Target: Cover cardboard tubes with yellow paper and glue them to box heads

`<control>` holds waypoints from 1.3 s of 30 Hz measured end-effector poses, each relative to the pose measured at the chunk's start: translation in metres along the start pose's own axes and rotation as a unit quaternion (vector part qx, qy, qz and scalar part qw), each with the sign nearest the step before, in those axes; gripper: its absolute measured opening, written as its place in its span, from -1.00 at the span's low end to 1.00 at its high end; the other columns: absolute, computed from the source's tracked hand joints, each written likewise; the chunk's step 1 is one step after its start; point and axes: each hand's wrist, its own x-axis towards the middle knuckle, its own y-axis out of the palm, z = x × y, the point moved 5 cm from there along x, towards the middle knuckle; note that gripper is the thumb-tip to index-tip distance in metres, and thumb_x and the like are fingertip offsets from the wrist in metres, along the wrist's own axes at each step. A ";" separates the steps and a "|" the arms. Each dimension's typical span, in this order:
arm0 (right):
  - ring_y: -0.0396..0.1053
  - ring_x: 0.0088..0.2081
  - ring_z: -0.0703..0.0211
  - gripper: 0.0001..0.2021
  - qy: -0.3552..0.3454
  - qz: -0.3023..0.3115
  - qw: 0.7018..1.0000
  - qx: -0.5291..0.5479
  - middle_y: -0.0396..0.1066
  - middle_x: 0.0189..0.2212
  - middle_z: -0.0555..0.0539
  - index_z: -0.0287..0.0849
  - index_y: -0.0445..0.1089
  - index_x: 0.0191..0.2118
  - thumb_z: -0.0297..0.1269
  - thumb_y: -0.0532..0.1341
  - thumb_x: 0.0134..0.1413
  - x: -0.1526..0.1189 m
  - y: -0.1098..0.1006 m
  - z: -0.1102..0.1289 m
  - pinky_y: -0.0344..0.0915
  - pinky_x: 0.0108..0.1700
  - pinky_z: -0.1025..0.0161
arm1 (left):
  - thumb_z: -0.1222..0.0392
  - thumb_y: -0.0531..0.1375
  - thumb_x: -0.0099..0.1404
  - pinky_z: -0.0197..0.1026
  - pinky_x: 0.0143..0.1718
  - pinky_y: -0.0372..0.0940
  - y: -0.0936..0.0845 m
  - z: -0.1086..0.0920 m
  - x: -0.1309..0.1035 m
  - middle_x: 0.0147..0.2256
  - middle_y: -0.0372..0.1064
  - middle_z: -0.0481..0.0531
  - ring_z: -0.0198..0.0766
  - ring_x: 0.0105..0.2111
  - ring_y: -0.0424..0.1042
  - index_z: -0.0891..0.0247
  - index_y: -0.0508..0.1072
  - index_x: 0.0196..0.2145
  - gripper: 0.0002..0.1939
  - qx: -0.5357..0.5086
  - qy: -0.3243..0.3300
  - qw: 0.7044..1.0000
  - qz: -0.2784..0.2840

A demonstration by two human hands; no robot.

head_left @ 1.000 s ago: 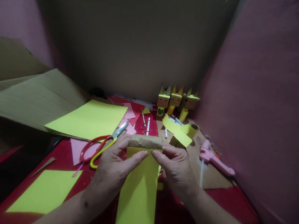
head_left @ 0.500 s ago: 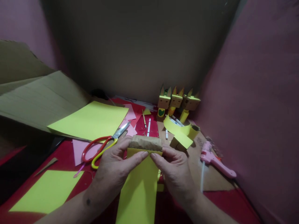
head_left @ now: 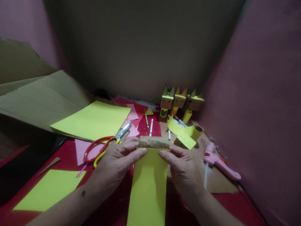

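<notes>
Between my two hands is a long strip of yellow paper, its far end lying against a brown cardboard piece with a crumpled, rough surface. My left hand pinches the left corner, thumb on the yellow paper and fingers behind the cardboard. At the right corner my right hand grips the same way, its thumb pressed on the paper edge. The strip hangs down toward me past the lower edge of the view. Close to my left hand lie scissors with one red and one yellow handle, blades apart.
A pink glue gun rests on a cardboard sheet at right. Several cardboard figures with pointed ears stand at the back. Yellow sheets, pink paper, a white marker and a large cardboard box lie about.
My hands and the held piece have shifted slightly right in view. My thumbs have moved apart, from near the middle of the paper's edge toward its corners.
</notes>
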 end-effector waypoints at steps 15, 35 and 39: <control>0.54 -0.40 0.10 -0.86 0.034 0.026 0.998 -0.038 0.61 -0.39 -0.09 -0.11 0.62 -0.26 -0.35 0.39 -0.01 0.009 -0.003 0.005 0.48 -0.21 0.09 | 0.12 0.23 0.31 -0.09 -0.04 0.42 -0.005 0.003 0.006 -0.11 0.58 0.00 -0.12 -0.11 0.51 0.01 0.61 -0.13 -0.79 -0.048 -0.024 0.999 -0.002; 0.48 -0.36 0.22 -0.88 -0.020 0.019 0.996 -0.079 0.59 -0.40 -0.03 -0.04 0.63 -0.27 -0.32 0.37 0.02 0.013 -0.007 0.004 0.42 -0.23 0.26 | 0.09 0.25 0.26 -0.27 -0.18 0.37 -0.017 -0.002 0.006 -0.22 0.55 -0.02 -0.20 -0.20 0.47 0.12 0.63 -0.29 -0.84 0.092 0.035 0.992 -0.081; 0.42 -0.44 0.27 -0.94 -0.012 0.005 0.998 -0.067 0.53 -0.51 -0.01 -0.09 0.63 -0.37 -0.31 0.40 -0.03 0.015 -0.012 0.002 0.39 -0.31 0.31 | 0.10 0.30 0.20 -0.28 -0.27 0.41 -0.014 0.002 0.008 -0.26 0.57 -0.02 -0.21 -0.27 0.49 0.11 0.64 -0.28 -0.86 0.044 0.012 0.996 -0.074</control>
